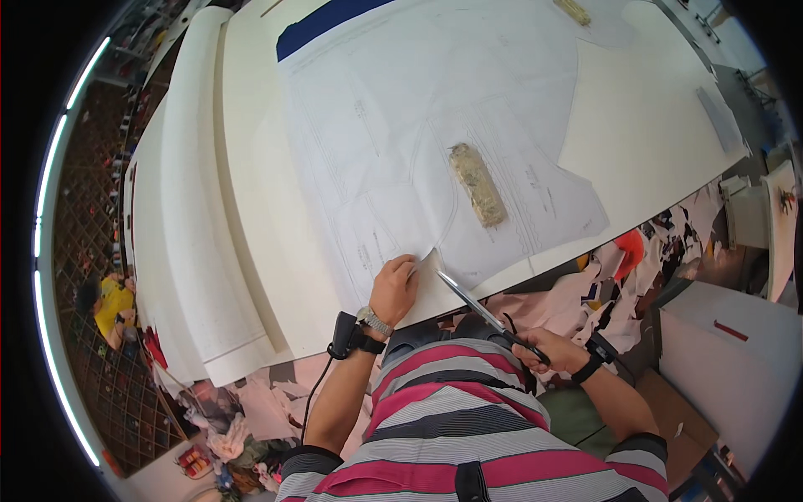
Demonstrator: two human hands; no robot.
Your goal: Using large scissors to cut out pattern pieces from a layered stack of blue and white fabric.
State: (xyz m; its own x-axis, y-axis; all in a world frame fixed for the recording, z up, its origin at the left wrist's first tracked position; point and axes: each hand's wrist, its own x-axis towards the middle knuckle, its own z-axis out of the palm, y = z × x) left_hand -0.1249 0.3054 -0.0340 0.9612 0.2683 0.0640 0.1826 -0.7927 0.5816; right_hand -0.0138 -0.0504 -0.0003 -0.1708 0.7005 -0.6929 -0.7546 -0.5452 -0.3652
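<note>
Spread over the white table is a large sheet of pattern paper [360,142] with printed lines, cut to a curved outline on its right side. My left hand [393,289] is closed on the paper's near edge, fingertips pinching it beside a notch. In my right hand [548,350] is a pair of long metal scissors [473,303], gripped by the dark handles. The blades point up and left, with their tips close to the notch. A tape-wrapped oblong block [478,186] lies on the paper. Dark blue fabric [322,23] shows past the far left corner.
A thick white roll [201,184] lies along the table's left side. Another wrapped block [573,11] rests at the far edge, and a clear ruler [718,117] at the right. Paper scraps [577,293] cover the floor below. A white box [728,351] stands at right.
</note>
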